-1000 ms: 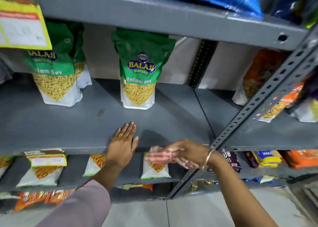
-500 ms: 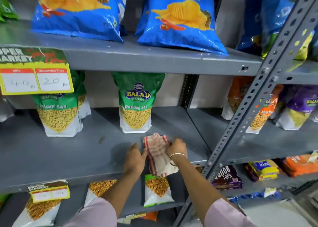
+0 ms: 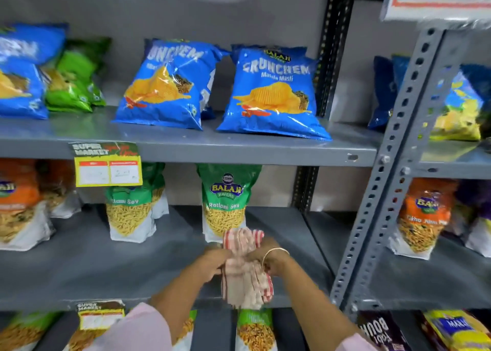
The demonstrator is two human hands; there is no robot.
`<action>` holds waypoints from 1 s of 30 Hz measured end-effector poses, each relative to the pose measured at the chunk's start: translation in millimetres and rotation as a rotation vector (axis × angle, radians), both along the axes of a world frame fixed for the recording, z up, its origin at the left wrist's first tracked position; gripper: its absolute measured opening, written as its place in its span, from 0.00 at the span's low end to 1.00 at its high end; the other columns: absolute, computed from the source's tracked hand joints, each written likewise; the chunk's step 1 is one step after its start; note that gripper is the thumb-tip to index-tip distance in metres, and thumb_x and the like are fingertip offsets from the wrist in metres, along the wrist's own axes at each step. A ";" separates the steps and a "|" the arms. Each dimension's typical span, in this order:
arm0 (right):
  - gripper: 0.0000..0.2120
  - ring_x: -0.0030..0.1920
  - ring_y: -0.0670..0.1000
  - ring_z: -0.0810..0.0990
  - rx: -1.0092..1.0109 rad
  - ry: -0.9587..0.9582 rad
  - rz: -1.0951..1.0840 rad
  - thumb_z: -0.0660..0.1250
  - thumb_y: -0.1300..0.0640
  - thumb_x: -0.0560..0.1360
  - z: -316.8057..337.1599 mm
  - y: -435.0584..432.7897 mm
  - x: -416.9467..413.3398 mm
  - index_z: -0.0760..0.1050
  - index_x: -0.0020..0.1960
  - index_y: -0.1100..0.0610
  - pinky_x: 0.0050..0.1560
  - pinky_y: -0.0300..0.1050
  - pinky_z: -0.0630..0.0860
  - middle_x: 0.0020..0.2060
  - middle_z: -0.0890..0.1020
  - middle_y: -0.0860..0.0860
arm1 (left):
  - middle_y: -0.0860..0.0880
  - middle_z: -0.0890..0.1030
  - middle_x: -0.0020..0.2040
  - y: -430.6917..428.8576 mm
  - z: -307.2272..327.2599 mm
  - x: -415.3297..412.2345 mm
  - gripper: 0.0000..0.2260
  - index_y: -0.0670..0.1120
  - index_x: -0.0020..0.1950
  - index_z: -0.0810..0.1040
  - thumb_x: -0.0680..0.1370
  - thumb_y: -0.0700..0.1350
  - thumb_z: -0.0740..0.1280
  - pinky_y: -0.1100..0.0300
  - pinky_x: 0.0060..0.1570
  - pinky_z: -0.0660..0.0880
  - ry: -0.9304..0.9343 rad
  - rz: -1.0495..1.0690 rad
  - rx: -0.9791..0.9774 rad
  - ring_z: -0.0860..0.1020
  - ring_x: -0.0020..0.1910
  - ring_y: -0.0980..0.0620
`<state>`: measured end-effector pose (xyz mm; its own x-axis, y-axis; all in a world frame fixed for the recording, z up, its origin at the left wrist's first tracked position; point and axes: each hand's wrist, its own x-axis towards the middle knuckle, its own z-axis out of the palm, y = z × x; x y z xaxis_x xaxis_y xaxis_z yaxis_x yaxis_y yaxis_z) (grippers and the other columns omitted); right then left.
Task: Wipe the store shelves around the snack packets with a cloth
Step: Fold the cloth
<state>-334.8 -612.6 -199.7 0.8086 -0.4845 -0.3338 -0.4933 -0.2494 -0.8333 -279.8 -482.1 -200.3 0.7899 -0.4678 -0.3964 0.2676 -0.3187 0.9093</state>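
Observation:
A red-and-white striped cloth (image 3: pixel 245 268) is bunched between both my hands above the grey middle shelf (image 3: pixel 111 268). My left hand (image 3: pixel 214 263) grips its left side and my right hand (image 3: pixel 268 260), with a bangle on the wrist, grips its right side. Part of the cloth hangs down over the shelf's front edge. Just behind the cloth stands a green Ratlami Sev packet (image 3: pixel 225 201), upright. A second green packet (image 3: pixel 132 212) stands further left on the same shelf.
Blue Crunchem packets (image 3: pixel 271 92) lie on the upper shelf (image 3: pixel 239 151). A yellow price tag (image 3: pixel 107 168) hangs from its edge. A perforated grey upright (image 3: pixel 382 180) divides off the right bay with orange packets (image 3: pixel 422 215). More packets sit on the lower shelf.
The view has tilted upward, so the upper shelf shows in full. Both hands have drawn together around the cloth, which is now bunched and lifted rather than spread on the shelf.

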 end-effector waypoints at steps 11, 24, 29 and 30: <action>0.08 0.40 0.48 0.77 -0.382 -0.305 0.535 0.73 0.65 0.69 181.2 112.9 -17.9 0.78 0.42 0.54 0.47 0.44 0.79 0.43 0.79 0.52 | 0.45 0.84 0.44 161.5 157.2 -21.2 0.10 0.40 0.51 0.79 0.71 0.35 0.72 0.65 0.31 0.75 -0.537 -0.079 -0.190 0.82 0.36 0.56; 0.07 0.31 0.49 0.81 0.109 -0.571 0.281 0.72 0.70 0.70 310.0 220.0 158.7 0.76 0.42 0.62 0.33 0.41 0.82 0.39 0.80 0.58 | 0.39 0.77 0.38 235.9 307.9 158.8 0.09 0.37 0.40 0.74 0.74 0.41 0.71 0.63 0.32 0.73 -0.811 0.368 0.027 0.78 0.36 0.47; 0.13 0.54 0.54 0.76 -0.567 -0.383 0.164 0.72 0.58 0.73 290.9 240.4 199.2 0.70 0.39 0.62 0.47 0.46 0.75 0.49 0.78 0.61 | 0.37 0.78 0.59 231.7 278.0 212.4 0.24 0.33 0.62 0.73 0.73 0.46 0.72 0.55 0.51 0.71 -0.877 0.358 0.386 0.76 0.58 0.42; 0.10 0.59 0.57 0.77 -0.682 -0.353 0.182 0.68 0.57 0.76 288.5 247.9 196.3 0.72 0.42 0.64 0.55 0.48 0.73 0.56 0.78 0.64 | 0.37 0.78 0.58 231.3 270.8 214.4 0.22 0.33 0.59 0.75 0.73 0.47 0.71 0.55 0.50 0.71 -0.896 0.329 0.441 0.76 0.57 0.43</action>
<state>-138.5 -364.8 88.7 0.8978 -0.3393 0.2808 -0.1302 -0.8135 -0.5668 -65.4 -250.8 70.5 0.9404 -0.1333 0.3128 -0.3121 -0.7036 0.6384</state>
